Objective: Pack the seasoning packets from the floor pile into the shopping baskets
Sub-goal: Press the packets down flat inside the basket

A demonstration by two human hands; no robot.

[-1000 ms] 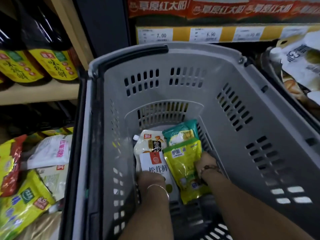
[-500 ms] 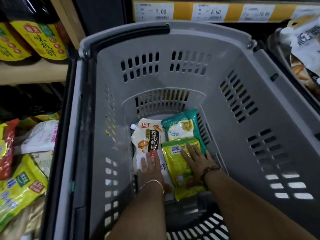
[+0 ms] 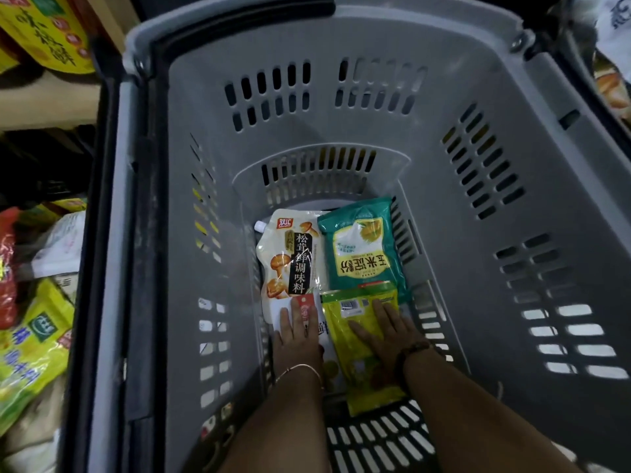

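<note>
Head view: we look down into a grey slotted plastic shopping basket [image 3: 454, 261] with both arms reaching to its floor. A second ago both hands were curled around the near ends of two packets. Now the left hand [image 3: 295, 331] lies flat on a white flat seasoning packet with a red tag [image 3: 328, 339], and the right hand [image 3: 386, 331] lies flat on a yellow-green plastic seasoning packet [image 3: 362, 370] just beside it. The fingers [image 3: 379, 308] of both hands are straight and spread, pressing down and gripping nothing.

Both packets rest on the basket floor, their far ends overlapping a white spouted pouch printed with mushrooms [image 3: 290, 257] and a teal plastic packet [image 3: 362, 247] that lie side by side at the far end. We judge this pair delivered and smoothed down, making four packets in the basket.

Outside the left wall, the floor pile of yellow-green, white and red packets [image 3: 30, 336] is far from used up. Our next move is likely to lift both hands out and reach left for more.
</note>
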